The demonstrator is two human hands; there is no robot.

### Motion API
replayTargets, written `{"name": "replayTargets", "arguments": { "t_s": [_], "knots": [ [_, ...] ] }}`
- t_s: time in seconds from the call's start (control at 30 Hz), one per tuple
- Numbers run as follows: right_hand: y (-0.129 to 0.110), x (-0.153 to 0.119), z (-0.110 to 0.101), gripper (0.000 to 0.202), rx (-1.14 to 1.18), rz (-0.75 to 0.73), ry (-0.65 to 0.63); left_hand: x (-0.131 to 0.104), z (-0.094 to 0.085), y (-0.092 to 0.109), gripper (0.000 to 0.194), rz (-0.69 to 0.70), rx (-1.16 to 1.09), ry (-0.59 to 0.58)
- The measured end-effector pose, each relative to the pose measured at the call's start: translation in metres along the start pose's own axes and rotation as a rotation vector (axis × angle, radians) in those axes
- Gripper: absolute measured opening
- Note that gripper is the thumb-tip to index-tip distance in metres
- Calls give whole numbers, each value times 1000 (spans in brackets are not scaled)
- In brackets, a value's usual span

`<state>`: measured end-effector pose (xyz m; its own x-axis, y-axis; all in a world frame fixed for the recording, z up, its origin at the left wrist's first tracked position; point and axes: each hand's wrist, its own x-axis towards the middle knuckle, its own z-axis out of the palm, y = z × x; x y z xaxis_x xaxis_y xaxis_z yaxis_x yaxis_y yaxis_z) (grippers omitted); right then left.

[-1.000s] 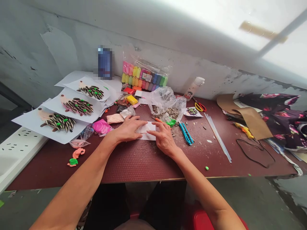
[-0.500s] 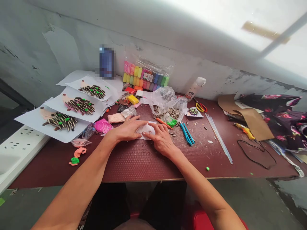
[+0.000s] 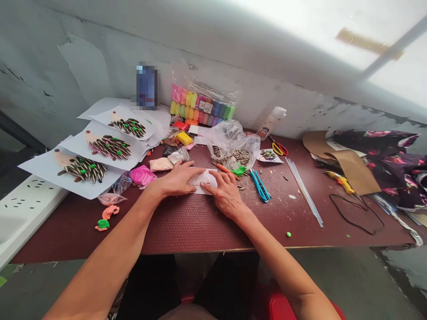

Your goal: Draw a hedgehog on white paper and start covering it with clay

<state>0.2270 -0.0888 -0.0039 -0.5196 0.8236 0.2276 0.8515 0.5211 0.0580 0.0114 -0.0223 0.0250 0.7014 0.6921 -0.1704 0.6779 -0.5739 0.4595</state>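
A small white sheet of paper (image 3: 201,191) lies on the dark red table, with a pale, slightly shiny patch (image 3: 199,178) on it whose material I cannot make out. My left hand (image 3: 178,179) rests over the sheet's left side, fingers stretched out and spread. On the opposite side, my right hand (image 3: 227,190) touches the paper, thumb out and fingers apart, a little bent. Behind the hands, a clear plastic bag of sunflower seeds (image 3: 238,156) lies open. An orange pen-like stick (image 3: 227,170) and a blue utility knife (image 3: 260,186) lie just beyond my right hand.
Paper sheets with seed hedgehogs (image 3: 87,168) are at left, beside a white power strip (image 3: 26,209). A bag of coloured clay (image 3: 202,104) leans on the wall. To the right are scissors (image 3: 279,148), glue sticks (image 3: 305,193), a bottle (image 3: 271,122) and a yellow glue gun (image 3: 340,181).
My right thumb and fingers have shifted slightly to the right, uncovering more of the white paper. My left hand stays in nearly the same place.
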Motion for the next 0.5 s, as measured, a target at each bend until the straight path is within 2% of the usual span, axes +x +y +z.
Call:
{"name": "replayTargets", "arguments": {
  "t_s": [0.37,0.5],
  "knots": [
    [1,-5,0,33,26,66,20,1,-1,2,69,-18,-3,-15],
    [4,-6,1,38,126,110,79,0,-2,3,69,-20,10,-23]
  ]
}}
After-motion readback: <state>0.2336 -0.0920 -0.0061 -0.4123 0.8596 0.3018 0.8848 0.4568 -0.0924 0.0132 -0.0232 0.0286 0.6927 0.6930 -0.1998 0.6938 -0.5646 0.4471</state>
